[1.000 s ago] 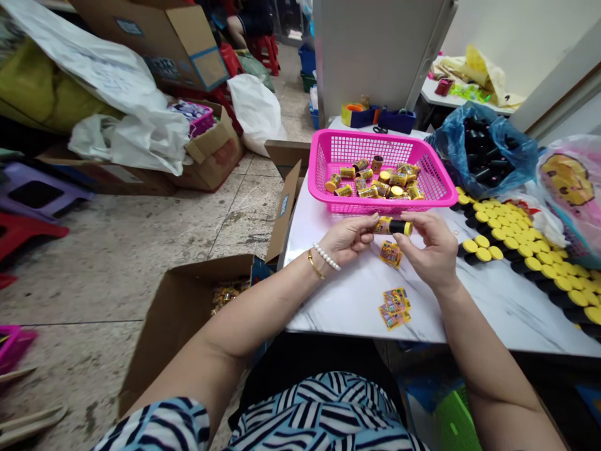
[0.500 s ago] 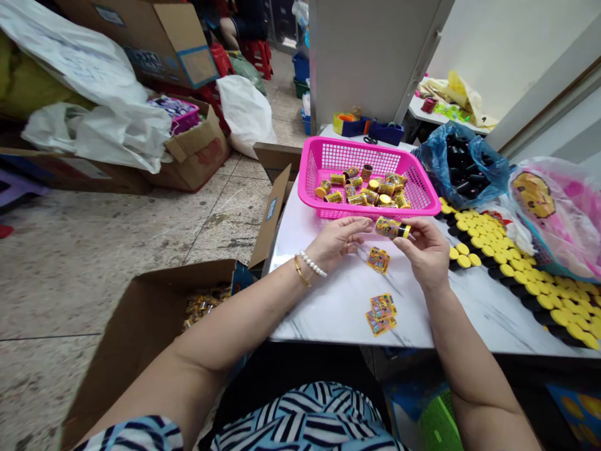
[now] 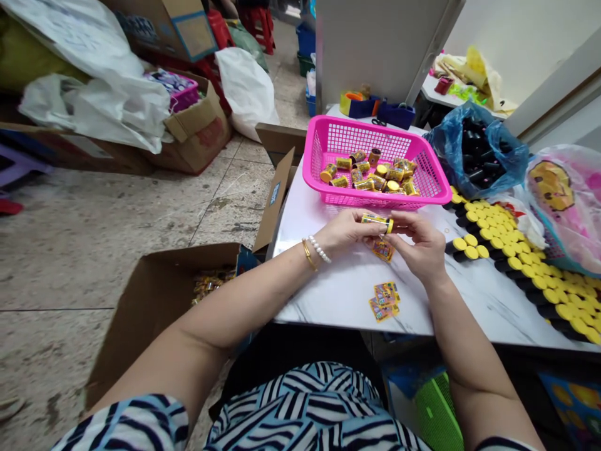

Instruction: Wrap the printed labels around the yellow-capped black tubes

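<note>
A small yellow-capped tube with a yellow printed label [image 3: 376,220] is held between both hands just in front of the pink basket [image 3: 432,185]. My left hand [image 3: 345,232] pinches its left end and my right hand [image 3: 419,243] pinches the capped right end. Under the hands lies a loose yellow sticker [image 3: 384,250]. A small pile of the same stickers [image 3: 385,300] sits nearer the table's front edge. Several labelled tubes [image 3: 370,175] lie in the basket.
Rows of black tubes with yellow caps [image 3: 521,250] cover the white marble table [image 3: 469,300] at right. Behind them sit a blue bag of black tubes [image 3: 479,153] and a pink printed bag [image 3: 568,200]. An open cardboard box [image 3: 159,307] stands on the floor at left.
Both hands have closed in on the tube, and the label now covers more of it. The view shifted slightly; the tube stays in front of the basket.
</note>
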